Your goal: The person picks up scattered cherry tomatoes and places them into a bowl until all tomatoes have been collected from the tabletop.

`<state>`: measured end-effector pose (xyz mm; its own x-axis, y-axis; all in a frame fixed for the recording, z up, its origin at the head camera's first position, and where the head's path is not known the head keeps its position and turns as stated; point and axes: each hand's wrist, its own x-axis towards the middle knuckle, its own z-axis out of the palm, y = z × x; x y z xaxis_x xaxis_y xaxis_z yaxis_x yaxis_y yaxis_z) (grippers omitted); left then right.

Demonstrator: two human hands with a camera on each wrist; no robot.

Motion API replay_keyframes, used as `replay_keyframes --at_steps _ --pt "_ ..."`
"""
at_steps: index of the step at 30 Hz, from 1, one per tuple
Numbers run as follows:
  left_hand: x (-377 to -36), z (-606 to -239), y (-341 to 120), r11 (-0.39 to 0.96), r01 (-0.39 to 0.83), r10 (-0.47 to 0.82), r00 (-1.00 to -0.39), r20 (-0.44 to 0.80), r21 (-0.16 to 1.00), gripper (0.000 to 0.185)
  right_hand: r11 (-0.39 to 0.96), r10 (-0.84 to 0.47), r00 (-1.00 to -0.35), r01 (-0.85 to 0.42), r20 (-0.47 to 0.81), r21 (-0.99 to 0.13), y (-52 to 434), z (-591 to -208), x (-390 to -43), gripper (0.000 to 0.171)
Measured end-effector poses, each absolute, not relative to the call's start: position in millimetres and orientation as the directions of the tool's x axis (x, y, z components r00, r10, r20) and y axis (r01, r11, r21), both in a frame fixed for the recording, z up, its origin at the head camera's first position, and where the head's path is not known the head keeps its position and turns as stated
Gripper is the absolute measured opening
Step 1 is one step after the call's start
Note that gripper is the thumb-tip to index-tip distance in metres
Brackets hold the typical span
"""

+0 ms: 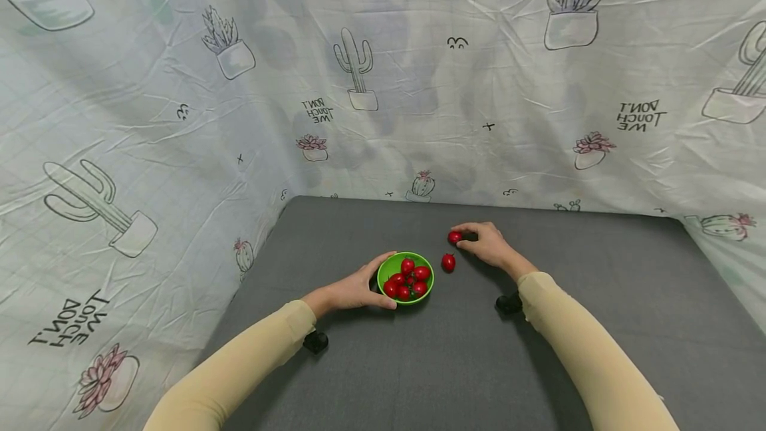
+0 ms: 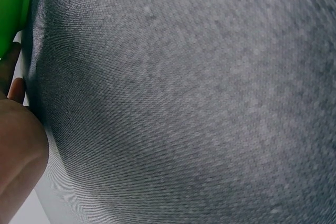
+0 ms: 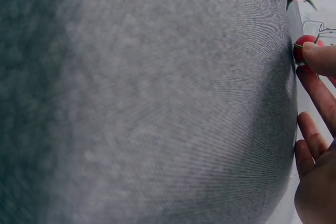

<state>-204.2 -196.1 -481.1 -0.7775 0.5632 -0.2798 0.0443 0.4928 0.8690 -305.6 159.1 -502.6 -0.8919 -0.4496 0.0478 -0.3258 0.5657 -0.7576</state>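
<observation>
A green bowl (image 1: pixel 381 290) holding several cherry tomatoes (image 1: pixel 421 273) stands on the grey cloth. My left hand (image 1: pixel 356 290) grips it from the left, thumb along the near side and fingers round the far side. In the left wrist view, part of the bowl (image 2: pixel 11 9) and that hand (image 2: pixel 21 150) show at the edge. To the right and farther back, my right hand (image 1: pixel 487 245) pinches a red cherry tomato (image 1: pixel 454 237) between thumb and finger. The right wrist view shows this tomato (image 3: pixel 300 51) down at the cloth. Another loose tomato (image 1: pixel 448 263) lies between bowl and right hand.
Grey cloth (image 1: pixel 419 364) covers the table. A pale curtain (image 1: pixel 419 72) printed with cacti hangs behind it and along the left side. Each wrist carries a small black camera, one by the left sleeve (image 1: pixel 251 358) and one by the right sleeve (image 1: pixel 580 344).
</observation>
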Motion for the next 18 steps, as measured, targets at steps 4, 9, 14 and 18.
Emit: replay_keyframes --at_steps 4,9,14,18 --pt "-203 -479 -195 0.493 0.047 0.562 -0.779 -0.277 0.869 0.107 0.536 -0.459 -0.887 -0.318 0.046 -0.782 160 -499 -305 0.040" --pt "-202 -479 -195 0.497 0.042 0.554 -0.783 -0.280 0.867 0.109 0.506 -0.459 -0.887 -0.303 0.045 -0.807 161 -492 -303 0.041" --pt "-202 -480 -195 0.488 0.039 0.555 -0.785 -0.276 0.872 0.112 0.503 -0.447 -0.894 -0.285 0.036 -0.816 162 -487 -302 0.042" --pt "-202 -481 -196 0.483 0.034 0.555 -0.785 -0.276 0.875 0.111 0.495 -0.444 -0.895 -0.283 0.041 -0.821 164 -483 -303 0.042"
